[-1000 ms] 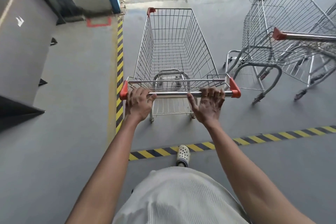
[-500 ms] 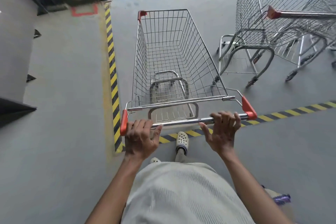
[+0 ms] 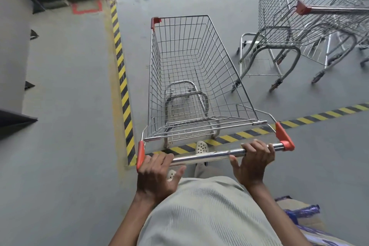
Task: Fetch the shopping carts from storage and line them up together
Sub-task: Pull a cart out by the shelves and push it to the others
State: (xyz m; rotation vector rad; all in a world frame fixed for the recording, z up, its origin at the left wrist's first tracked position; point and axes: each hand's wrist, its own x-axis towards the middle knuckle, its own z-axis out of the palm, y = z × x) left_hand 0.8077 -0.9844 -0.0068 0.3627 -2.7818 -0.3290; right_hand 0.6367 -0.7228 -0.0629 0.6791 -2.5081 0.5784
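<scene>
Smooth grey floor [image 3: 60, 156], yellow-black hazard tape [image 3: 122, 78] at nine o'clock. Left hand [image 3: 155, 177] and right hand [image 3: 254, 164] grip the chrome handle [image 3: 207, 156] of the wire-mesh cart [image 3: 179, 56]; more wire carts [image 3: 289, 16] at two o'clock.

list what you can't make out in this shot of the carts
Head view only:
- Parked carts: how many are nested; the right and top edges cut them off.
- Pushed cart: its front wheels, hidden under the basket.
- Fingertips of the left hand and right hand: curled over the far side of the handle bar.
- Blue-wrapped thing at lower right: cut by the bottom edge and the right arm.
</scene>
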